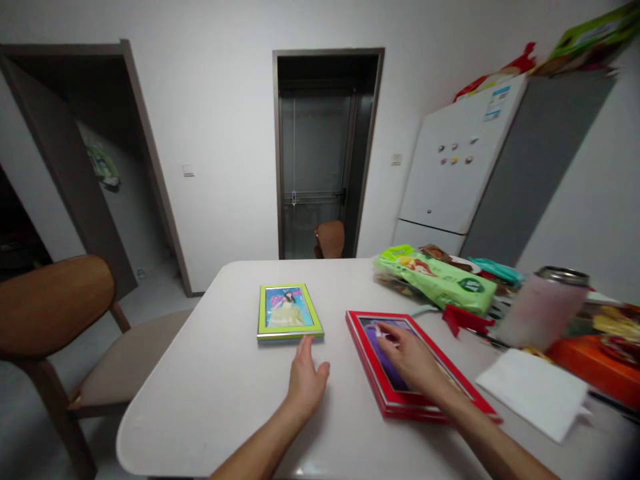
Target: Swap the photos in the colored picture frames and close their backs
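Note:
A green-framed picture [289, 311] lies flat on the white table [215, 393]. My left hand [306, 380] rests palm down just in front of it, fingers stretched out, fingertips near the frame's front edge. A red-framed picture [390, 393] with a purple image lies to the right. My right hand [407, 353] lies on its glass, fingers spread flat over the purple image.
A green snack bag [435, 277], a pink tumbler with metal lid [543, 307], a white napkin [537, 393], an orange tray [595, 363] and a small red clip [463, 319] crowd the table's right side. A wooden chair [55, 320] stands left. A white fridge [460, 167] is behind.

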Motion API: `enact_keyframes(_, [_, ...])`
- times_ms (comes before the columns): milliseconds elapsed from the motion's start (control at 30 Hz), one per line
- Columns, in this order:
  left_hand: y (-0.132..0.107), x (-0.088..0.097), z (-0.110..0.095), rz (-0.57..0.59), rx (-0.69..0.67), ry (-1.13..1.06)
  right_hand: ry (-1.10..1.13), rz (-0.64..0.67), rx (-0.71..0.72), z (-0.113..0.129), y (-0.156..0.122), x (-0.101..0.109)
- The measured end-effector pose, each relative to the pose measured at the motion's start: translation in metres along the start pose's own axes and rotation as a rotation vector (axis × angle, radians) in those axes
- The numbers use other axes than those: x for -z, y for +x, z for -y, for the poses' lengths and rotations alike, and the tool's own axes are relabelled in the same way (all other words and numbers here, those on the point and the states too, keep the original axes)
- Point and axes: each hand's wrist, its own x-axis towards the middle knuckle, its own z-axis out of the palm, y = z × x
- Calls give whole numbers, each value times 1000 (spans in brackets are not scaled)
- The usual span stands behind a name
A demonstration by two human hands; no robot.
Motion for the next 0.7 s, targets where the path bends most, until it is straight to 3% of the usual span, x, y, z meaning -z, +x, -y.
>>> enact_keyframes(67, [8, 21, 15, -41, -1, 102, 67, 81, 35, 28, 5, -35])
enact_keyframes(167, [17, 48, 32, -59, 25, 238, 129, 134, -34, 56, 17, -81])
enact_keyframes(300, [20, 70, 45, -4, 29, 335, 199, 158, -186, 67, 31, -110])
enact_keyframes(533, [6, 82, 32, -6, 13, 324, 518, 238, -341, 77, 12, -91])
enact_keyframes(700, [-12, 89, 10, -2, -21, 159, 794, 160, -287, 105, -19, -57])
